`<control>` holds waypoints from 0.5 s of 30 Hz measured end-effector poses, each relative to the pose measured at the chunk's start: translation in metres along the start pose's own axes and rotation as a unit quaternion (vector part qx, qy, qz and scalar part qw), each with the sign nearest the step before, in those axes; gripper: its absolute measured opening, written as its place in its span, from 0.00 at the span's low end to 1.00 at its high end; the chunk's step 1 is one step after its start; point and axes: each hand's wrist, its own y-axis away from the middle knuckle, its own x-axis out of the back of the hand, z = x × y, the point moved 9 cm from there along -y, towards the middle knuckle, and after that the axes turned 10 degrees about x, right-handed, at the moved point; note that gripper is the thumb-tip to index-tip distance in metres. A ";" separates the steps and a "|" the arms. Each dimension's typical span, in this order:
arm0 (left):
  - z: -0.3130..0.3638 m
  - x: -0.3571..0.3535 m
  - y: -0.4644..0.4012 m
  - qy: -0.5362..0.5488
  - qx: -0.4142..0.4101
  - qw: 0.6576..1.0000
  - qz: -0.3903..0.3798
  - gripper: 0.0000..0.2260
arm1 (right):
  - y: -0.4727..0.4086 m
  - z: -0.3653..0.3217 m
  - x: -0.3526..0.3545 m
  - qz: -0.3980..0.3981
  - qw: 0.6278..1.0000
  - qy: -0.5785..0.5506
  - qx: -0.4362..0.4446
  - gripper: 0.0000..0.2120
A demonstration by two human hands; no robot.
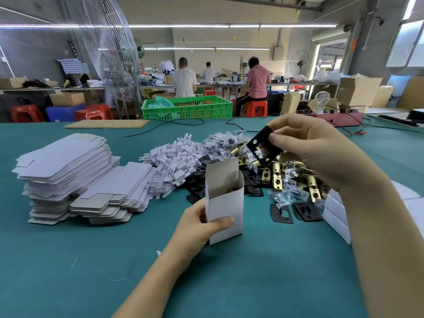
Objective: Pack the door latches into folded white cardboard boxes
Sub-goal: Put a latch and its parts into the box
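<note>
My left hand (202,223) grips an upright white cardboard box (226,207) with its top flap open; something brassy shows inside it. Above and to the right of the box, my right hand (307,152) pinches a black strike plate (262,145) in the air. Below that hand lies a heap of brass door latches (296,180), black plates (282,213) and small bagged screws (224,141) on the green table (91,260).
A stack of flat white box blanks (68,175) stands at the left, with white cardboard inserts (169,164) beside it. Closed white boxes (337,214) sit at the right under my forearm. Cables, a green crate (188,107) and seated people lie beyond the far edge.
</note>
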 end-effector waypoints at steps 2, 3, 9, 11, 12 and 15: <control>0.000 0.000 0.001 0.003 -0.001 1.000 0.000 0.17 | 0.000 -0.019 -0.022 -0.070 0.994 0.078 0.032 0.06; 0.000 0.000 0.001 0.006 0.000 1.000 -0.001 0.17 | 0.000 -0.022 -0.034 -0.098 0.987 0.123 0.041 0.05; 0.004 -0.004 0.004 0.002 -0.003 1.000 -0.013 0.17 | -0.006 -0.022 -0.073 -0.145 0.943 0.286 0.093 0.07; 0.005 -0.004 0.004 0.003 -0.002 1.000 -0.010 0.17 | -0.007 -0.017 -0.078 -0.155 0.939 0.293 0.089 0.07; 0.005 -0.004 0.004 0.003 -0.001 1.000 -0.008 0.17 | -0.008 -0.014 -0.080 -0.158 0.937 0.298 0.085 0.07; 0.005 -0.004 0.004 0.002 -0.002 1.000 -0.008 0.16 | -0.010 -0.007 -0.079 -0.157 0.924 0.340 0.075 0.07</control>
